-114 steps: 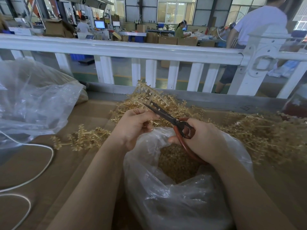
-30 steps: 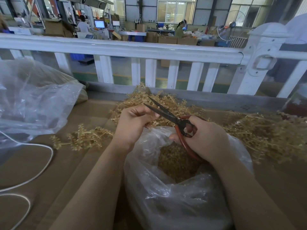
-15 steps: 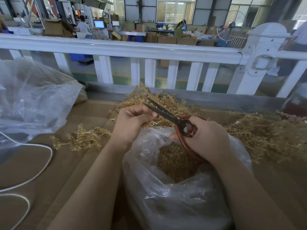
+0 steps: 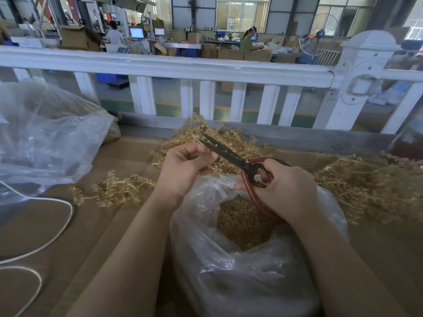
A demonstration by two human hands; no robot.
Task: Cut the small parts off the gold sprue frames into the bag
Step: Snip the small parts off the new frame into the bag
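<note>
Cutting step: left hand (image 4: pixel 183 165) fingers pinch gold sprue frame (image 4: pixel 207 167); right hand (image 4: pixel 286 188) grips red-handled black scissors (image 4: pixel 231 156); next, close blades over clear plastic bag (image 4: pixel 229 259)

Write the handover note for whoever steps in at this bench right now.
Left hand: closed on a bit of gold sprue, held over the bag.
Right hand: holds the scissors, blades slightly open beside the left fingertips.
Bag: open in front, cut parts already piled inside.
Left to do: large sprue pile on the right and behind the hands, smaller clump on the left.
</note>
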